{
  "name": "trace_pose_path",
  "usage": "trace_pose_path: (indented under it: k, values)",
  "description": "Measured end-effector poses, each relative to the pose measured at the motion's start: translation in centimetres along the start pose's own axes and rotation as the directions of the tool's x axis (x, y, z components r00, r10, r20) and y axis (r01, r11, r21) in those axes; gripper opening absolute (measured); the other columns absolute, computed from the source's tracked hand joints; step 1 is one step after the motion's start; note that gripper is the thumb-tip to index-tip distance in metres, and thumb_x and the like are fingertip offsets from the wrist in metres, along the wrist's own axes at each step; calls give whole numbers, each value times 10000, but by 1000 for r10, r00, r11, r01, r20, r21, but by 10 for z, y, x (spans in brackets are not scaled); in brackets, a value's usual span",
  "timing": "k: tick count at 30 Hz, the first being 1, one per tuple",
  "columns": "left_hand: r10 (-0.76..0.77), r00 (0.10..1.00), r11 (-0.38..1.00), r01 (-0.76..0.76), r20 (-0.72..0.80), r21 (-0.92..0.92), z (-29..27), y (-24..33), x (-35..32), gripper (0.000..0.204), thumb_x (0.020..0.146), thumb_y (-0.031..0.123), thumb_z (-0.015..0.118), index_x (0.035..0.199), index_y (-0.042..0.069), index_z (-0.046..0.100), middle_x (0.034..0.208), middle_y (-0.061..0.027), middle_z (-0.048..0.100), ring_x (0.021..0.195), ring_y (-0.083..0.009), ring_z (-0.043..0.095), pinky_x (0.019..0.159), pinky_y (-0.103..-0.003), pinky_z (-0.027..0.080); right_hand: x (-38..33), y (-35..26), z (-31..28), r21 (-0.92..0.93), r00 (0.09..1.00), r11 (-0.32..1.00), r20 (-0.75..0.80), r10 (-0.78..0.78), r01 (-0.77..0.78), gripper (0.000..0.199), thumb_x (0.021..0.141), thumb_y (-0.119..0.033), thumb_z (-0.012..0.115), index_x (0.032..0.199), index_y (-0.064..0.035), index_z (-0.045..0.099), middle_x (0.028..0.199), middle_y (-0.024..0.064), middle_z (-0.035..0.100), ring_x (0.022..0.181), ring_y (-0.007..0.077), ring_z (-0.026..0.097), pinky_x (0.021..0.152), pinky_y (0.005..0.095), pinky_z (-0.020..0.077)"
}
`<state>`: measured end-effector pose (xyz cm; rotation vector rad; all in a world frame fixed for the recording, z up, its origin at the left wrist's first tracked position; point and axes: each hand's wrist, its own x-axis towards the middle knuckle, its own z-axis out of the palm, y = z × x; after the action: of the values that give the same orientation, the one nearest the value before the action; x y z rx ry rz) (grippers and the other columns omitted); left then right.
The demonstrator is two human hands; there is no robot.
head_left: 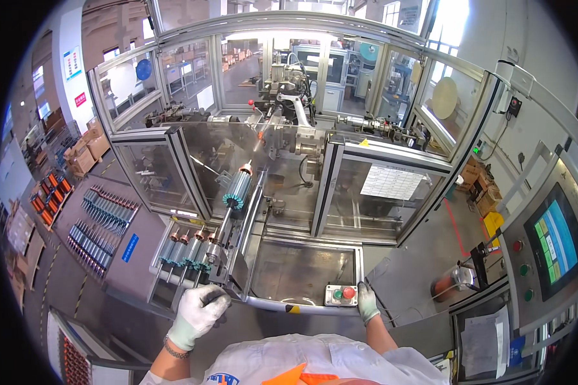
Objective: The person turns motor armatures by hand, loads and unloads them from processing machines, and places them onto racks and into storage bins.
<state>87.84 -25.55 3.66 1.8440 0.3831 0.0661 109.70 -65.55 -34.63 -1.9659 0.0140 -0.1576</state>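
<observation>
Two gloved hands at the loading tray (173, 292) of a glazed metal machine.

Left hand (198, 312) curls around the nearest of four cylindrical rotors (187, 251) on the tray; right hand (367, 303), well apart, rests beside the two-button box (341, 294); a fifth rotor (237, 188) stands beyond the tray.

One view only: head cam, left of a side-by-side pair, worn on the person's head, looking fwd and down over the chest at the machine enclosure (340, 167) in front. Wide fisheye, so frame rails and floor lines bow toward the rim, dark corners round the circle. Upright, not mirrored. Near field at bottom edge: left hand (198, 312) and right hand (367, 303) come in from below, close to the lens. Control panel (549, 247) sits far right, rack of parts (99, 228) far left, both squeezed by distortion. No 2nd view to overlap with.
</observation>
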Motion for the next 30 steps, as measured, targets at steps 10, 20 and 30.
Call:
trace_pose_path:
  k: [10, 20, 30]
  values:
    - [108, 973, 994, -109, -202, 8, 9, -12, -7, 99, 880, 65, 599, 854, -15, 653, 648, -34, 619, 547, -84, 573, 499, -235, 438, -10, -86, -23, -99, 937, 957, 199, 288, -273, 539, 1024, -356, 412, 1244, 117, 549, 1230, 329, 592, 1188, 439, 541, 1021, 404, 409]
    - [72, 988, 990, -53, -138, 134, 6, 2, -1, 200, 698, 106, 779, 693, 27, 595, 575, 27, 533, 536, -48, 453, 509, -236, 371, 3, -29, -24, -202, 967, 974, 209, 147, -105, 531, 1025, -400, 386, 1227, 61, 555, 1111, 362, 608, 1067, 518, 558, 914, 487, 444]
    - [20, 986, 1000, -19, -163, 8, 4, -8, 4, 176, 800, 149, 737, 781, -4, 652, 592, -5, 587, 526, -65, 545, 496, -227, 429, 52, -212, 17, -22, 941, 943, 80, -330, 332, 322, 956, -176, 547, 1191, 31, 623, 1117, 212, 660, 1020, 330, 628, 907, 384, 483]
